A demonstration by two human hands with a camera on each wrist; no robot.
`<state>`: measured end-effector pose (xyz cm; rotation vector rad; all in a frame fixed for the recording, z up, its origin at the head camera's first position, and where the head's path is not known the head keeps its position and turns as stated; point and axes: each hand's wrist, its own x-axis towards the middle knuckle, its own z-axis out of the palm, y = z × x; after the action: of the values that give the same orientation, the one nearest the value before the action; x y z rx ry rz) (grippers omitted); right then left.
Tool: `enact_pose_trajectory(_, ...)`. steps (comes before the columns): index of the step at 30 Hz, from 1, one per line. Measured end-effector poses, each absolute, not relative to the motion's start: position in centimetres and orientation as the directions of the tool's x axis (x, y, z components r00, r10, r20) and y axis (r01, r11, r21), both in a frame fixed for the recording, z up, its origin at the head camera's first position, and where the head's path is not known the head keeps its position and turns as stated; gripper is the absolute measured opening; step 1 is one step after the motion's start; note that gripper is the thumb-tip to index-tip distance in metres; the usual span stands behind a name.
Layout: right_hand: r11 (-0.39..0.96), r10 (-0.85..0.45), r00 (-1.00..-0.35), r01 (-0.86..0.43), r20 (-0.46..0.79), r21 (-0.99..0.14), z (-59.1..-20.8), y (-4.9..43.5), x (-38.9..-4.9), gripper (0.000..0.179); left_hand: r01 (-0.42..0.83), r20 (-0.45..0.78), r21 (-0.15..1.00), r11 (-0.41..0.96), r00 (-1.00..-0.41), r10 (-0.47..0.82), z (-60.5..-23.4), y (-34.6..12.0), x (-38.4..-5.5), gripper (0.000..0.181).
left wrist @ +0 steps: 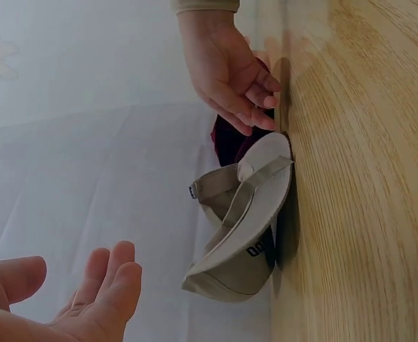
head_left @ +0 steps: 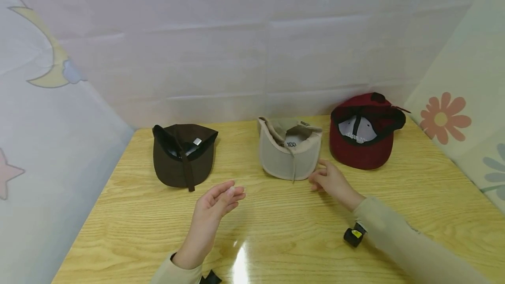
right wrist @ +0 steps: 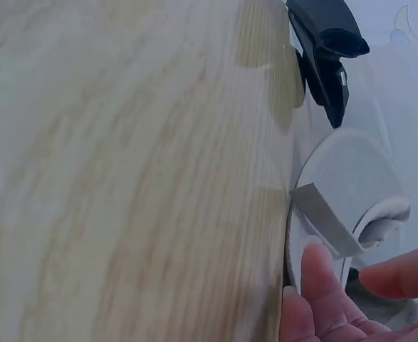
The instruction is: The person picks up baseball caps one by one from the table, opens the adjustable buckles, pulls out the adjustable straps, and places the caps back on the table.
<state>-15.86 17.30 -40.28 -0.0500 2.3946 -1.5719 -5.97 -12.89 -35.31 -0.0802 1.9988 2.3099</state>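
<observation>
A beige cap lies upturned in the middle of the table, its brim towards me and a strap hanging over the brim. My right hand is at the right edge of that brim, fingers loosely bent; whether they touch it I cannot tell. In the right wrist view, those fingers overlap the beige brim. My left hand hovers over the table, holding nothing, fingers extended and thumb near them. It is between the beige cap and a dark brown cap at the left.
A dark red cap sits upturned to the right of the beige one, near the back edge. Behind the wooden table hangs a pale sheet. Patterned side walls stand left and right, with a moon and a flower.
</observation>
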Motion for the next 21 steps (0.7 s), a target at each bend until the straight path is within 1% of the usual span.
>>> enact_pose_trajectory(7, 0.448, -0.162, -0.969, 0.098, -0.188, -0.889, -40.0, 18.8, -15.4, 0.055, -0.095, -0.090, 0.985, -0.143, -0.995, 0.039, -35.4, -12.9, -5.9, 0.043)
enact_pose_trajectory(21, 0.439, -0.131, -0.978, 0.088, -0.161, -0.894, -39.8, 20.5, -15.0, 0.043, -0.118, -0.111, 0.983, -0.142, -0.992, 0.051, -35.6, -13.0, -6.1, 0.043)
